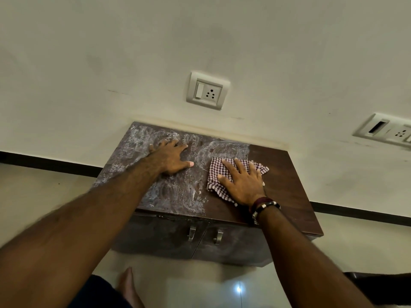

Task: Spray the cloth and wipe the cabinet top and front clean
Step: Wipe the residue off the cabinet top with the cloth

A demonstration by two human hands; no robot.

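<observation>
A low dark wooden cabinet [287, 172] stands against the wall. The left and middle of its top are covered in whitish dusty smears; the right part looks plain dark brown. My right hand [242, 183] lies flat with spread fingers on a red-and-white checked cloth [214, 172], pressing it on the top at the edge of the smeared area. My left hand [172, 157] rests flat on the dusty left part, fingers spread. The cabinet front has two doors with metal handles [191, 233] and looks dull and smeared. No spray bottle is in view.
The cream wall behind carries a switch-and-socket plate [208, 91] above the cabinet and another socket plate [387, 131] at right. A black skirting strip runs along the tiled floor. My bare foot [127, 285] is on the floor below the cabinet front.
</observation>
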